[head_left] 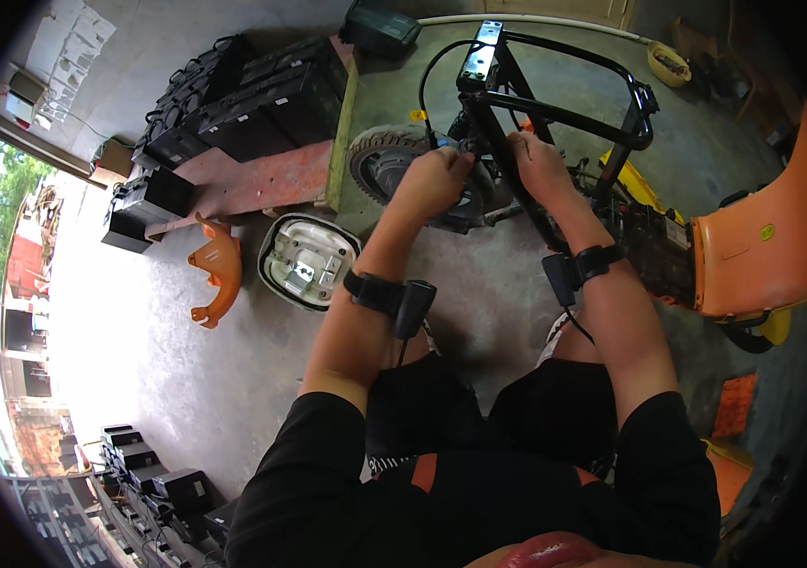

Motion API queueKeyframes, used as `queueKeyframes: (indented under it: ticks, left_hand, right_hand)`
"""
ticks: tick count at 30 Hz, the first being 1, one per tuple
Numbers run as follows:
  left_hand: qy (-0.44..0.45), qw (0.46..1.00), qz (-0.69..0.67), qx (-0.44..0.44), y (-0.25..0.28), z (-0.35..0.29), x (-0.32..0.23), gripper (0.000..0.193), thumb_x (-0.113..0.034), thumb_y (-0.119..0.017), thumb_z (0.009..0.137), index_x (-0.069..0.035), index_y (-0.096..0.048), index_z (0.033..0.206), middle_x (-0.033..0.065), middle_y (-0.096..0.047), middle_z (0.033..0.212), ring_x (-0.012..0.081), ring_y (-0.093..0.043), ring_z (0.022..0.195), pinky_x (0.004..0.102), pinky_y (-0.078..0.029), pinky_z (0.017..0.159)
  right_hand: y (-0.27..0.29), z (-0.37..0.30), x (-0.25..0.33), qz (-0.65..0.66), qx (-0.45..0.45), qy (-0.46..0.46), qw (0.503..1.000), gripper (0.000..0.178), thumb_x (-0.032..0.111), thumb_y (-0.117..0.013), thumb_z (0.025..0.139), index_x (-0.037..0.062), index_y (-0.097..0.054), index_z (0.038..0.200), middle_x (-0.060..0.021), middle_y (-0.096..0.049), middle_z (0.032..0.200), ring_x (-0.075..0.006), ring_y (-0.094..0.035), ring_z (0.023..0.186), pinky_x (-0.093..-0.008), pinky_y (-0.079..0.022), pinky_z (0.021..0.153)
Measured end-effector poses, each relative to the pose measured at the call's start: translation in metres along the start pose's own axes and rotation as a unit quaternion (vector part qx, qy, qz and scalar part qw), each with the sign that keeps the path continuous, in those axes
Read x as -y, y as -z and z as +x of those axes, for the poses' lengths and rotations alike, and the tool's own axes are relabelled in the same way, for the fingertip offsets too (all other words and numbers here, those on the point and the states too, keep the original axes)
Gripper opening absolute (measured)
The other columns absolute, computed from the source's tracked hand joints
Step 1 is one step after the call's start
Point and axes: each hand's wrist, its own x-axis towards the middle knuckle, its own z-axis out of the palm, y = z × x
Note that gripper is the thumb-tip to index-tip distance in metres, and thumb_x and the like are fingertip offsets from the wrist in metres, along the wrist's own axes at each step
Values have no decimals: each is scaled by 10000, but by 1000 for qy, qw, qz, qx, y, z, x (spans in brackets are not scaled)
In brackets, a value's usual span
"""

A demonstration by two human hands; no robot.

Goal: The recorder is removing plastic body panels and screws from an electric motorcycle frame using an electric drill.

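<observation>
A partly stripped scooter stands before me, its black tubular frame [574, 102] raised above the rear wheel [383, 156]. My left hand [434, 182] is closed beside the wheel hub, just below a black cable [425, 90] that loops down from the frame. What its fingers hold is hidden. My right hand [540, 168] is closed close against the slanting frame tube, with a small orange part beside the fingertips. Its grip is also too hidden to make out. Both forearms wear black straps with small devices.
Orange body panels [754, 246] cover the scooter's right end. On the floor at left lie an orange curved panel [218, 270] and a white-lined seat base [307, 260]. Black batteries [276, 109] crowd a red board [252, 180]. A yellow helmet-shaped container [669, 64] sits behind.
</observation>
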Motion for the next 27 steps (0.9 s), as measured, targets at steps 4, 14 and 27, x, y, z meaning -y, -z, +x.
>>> queueKeyframes:
  ticks: [4, 14, 27]
  left_hand:
    - [-65, 985, 93, -133, -16, -6, -17, 368, -359, -539, 916, 1, -616, 902, 258, -630, 763, 443, -621, 810, 501, -478, 715]
    - [3, 984, 95, -151, -35, 1, -22, 384, -316, -447, 948, 40, -567, 873, 282, -634, 807, 465, -610, 824, 531, -472, 748]
    - [-34, 992, 100, -65, -12, -6, -1, 371, -377, -528, 910, -23, -633, 891, 210, -654, 776, 402, -638, 800, 460, -491, 728]
  right_hand:
    - [-3, 0, 1, 2, 7, -21, 1000, 462, 385, -348, 1012, 9, -607, 940, -261, -624, 821, -465, -588, 828, -526, -447, 698]
    - [-3, -1, -1, -14, 21, -27, 999, 438, 361, -365, 1007, 10, -627, 1022, -266, -633, 849, -457, -602, 847, -521, -460, 728]
    - [-4, -2, -2, -2, 22, -41, 999, 440, 368, -371, 1003, 2, -612, 967, -272, -628, 848, -475, -588, 852, -527, -448, 731]
